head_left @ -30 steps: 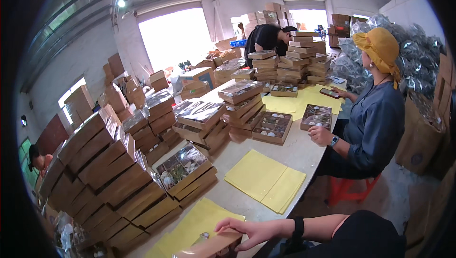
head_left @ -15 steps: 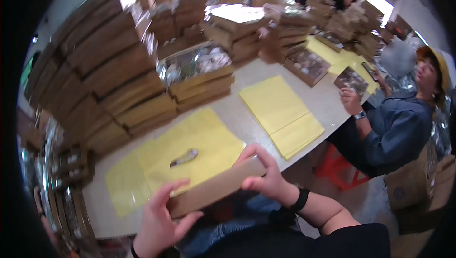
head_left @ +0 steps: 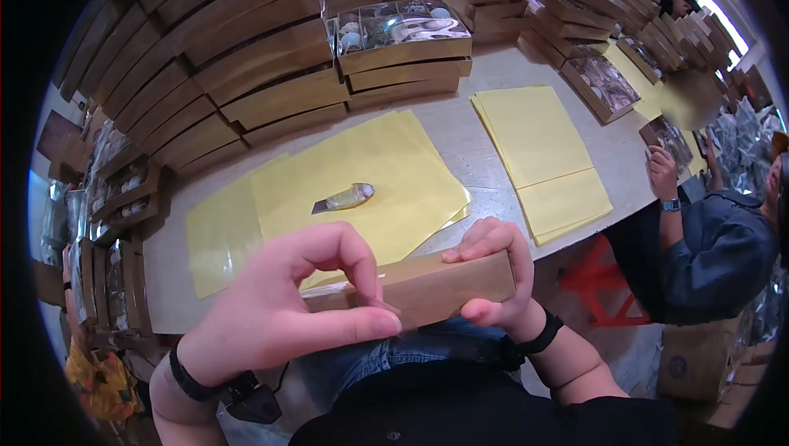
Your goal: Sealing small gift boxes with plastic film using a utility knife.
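Observation:
My right hand (head_left: pixel 523 298) grips the right end of a shallow brown cardboard box (head_left: pixel 456 286), fingers over the top edge and thumb on the near side. The box is held tilted on its side above the table's front edge. In front of its left part, my left hand (head_left: pixel 300 298) has thumb and index finger brought together at the near face. Whatever is between those fingertips is too small to make out. Beyond the box, a small blade with a tape-wrapped handle (head_left: pixel 349 196) lies on yellow sheets (head_left: pixel 394 154) on the table.
A stack of yellow paper (head_left: pixel 546 154) lies right of the loose sheets on the pale table (head_left: pixel 493 195). Tall stacks of brown boxes (head_left: pixel 263 43) line the back left. A clear-topped box (head_left: pixel 403 31) shows ornaments. At right a co-worker (head_left: pixel 707 232) holds a box, near a red stool (head_left: pixel 604 282).
My left hand has left the box's left end and moved right, closing thumb and finger at its near face. The right hand still holds the box. The view has shifted.

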A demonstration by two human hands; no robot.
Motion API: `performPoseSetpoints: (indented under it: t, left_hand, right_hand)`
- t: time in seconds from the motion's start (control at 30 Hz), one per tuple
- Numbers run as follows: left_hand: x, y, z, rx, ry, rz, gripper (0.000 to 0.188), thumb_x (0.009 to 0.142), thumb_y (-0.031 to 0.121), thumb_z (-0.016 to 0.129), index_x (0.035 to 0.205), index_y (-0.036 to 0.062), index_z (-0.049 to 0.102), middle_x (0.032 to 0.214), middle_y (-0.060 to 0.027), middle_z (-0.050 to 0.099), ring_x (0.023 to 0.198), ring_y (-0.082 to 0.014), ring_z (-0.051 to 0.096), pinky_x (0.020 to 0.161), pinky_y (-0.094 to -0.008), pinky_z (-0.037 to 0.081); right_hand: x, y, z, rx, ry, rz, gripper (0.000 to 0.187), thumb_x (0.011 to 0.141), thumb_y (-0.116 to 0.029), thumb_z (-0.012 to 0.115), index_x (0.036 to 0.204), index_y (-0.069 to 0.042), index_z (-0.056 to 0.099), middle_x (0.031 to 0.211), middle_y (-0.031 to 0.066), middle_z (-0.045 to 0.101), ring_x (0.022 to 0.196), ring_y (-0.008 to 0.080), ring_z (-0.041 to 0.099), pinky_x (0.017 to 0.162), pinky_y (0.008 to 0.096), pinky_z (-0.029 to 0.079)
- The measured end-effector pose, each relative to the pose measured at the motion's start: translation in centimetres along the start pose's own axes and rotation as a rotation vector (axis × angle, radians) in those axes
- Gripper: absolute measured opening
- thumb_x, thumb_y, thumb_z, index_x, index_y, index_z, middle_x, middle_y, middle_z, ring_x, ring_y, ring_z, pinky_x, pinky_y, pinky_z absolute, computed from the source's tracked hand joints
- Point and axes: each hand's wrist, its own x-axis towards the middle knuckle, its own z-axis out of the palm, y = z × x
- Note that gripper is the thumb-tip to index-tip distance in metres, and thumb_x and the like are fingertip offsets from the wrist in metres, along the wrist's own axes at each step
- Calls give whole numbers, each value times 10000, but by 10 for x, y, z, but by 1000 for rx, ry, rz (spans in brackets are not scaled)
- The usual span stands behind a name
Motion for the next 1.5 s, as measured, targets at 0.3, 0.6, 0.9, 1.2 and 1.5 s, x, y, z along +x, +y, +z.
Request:
performPoseSetpoints:
  t: [0.3,0.6,0.9,1.2,1.5]
  left_hand:
    - [14,-5,8,281,38,36,310,760,166,809,912,62,559,872,-9,608,886,-122,570,849,-293,431]
    - [11,-11,7,182,113,6,190,841,108,723,929,48,565,906,-9,581,887,-109,545,854,-275,419]
    - [3,-21,5,-68,154,118,72,926,41,637,968,1,594,934,-39,606,882,-109,602,834,-242,487]
    - [0,-5,2,-213,109,-31,189,836,2,717,968,22,584,885,-1,582,825,-73,594,751,-203,479]
    - [3,-2,13,267,141,91,289,755,12,802,943,52,586,863,-10,567,737,-86,547,659,-224,454]
  right_hand:
    - [0,-2,-3,-89,-83,-26,640,714,-455,859,1054,-60,487,998,104,613,846,148,514,772,278,424]
    - [2,-3,1,-84,-64,-22,649,719,-486,848,1054,-61,492,989,101,620,848,153,523,778,286,426]
    - [2,-2,1,-65,-56,-4,643,729,-497,838,1048,-58,492,972,104,618,842,152,535,775,289,430]
    - [0,-2,0,-57,-68,-48,599,704,-371,881,1047,-45,513,1003,102,639,834,180,554,766,297,453]
    - [1,1,3,-48,-54,-42,608,708,-374,878,1062,-42,512,1004,98,629,842,172,556,769,291,451]
